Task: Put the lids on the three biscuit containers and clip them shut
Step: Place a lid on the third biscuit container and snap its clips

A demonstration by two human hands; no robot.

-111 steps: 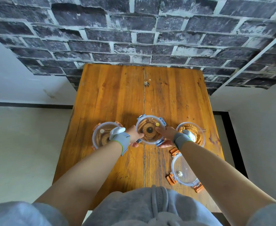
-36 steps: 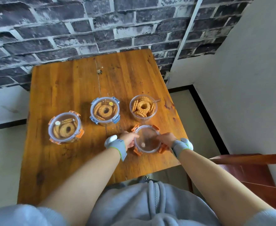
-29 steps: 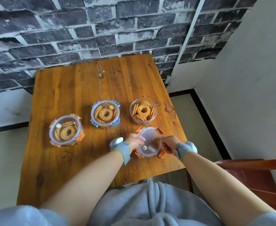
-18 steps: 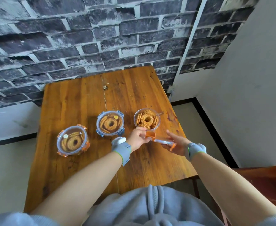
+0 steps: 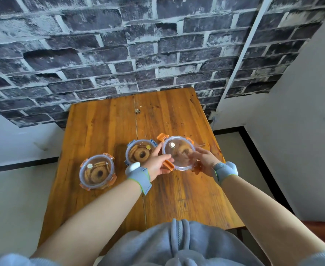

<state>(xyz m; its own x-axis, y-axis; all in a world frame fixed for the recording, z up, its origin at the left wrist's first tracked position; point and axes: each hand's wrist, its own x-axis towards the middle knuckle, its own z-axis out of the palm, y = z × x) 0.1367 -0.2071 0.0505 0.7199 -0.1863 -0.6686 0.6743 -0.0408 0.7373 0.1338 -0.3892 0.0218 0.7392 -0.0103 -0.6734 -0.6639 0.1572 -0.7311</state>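
Three round clear containers of ring biscuits stand in a row on the wooden table [image 5: 104, 123]. The left container [image 5: 97, 171] wears a lid with orange clips. The middle container [image 5: 139, 153] wears a lid with blue clips. Over the right container, which shows only through the plastic, both hands hold a clear lid with orange clips [image 5: 178, 150], tilted and with its clips sticking out. My left hand [image 5: 156, 163] grips its left edge by an orange clip. My right hand [image 5: 203, 161] grips its near right edge.
A dark brick wall [image 5: 138, 54] stands right behind the table's far edge. The table's right edge lies close to the right container. A small crumb-like speck [image 5: 137, 110] lies near the far middle of the table. A reddish wooden piece [image 5: 323, 227] shows at lower right.
The hands left the blue-clipped middle container, picked the orange-clipped lid up off the near table, and carried it away from me to above the right container.
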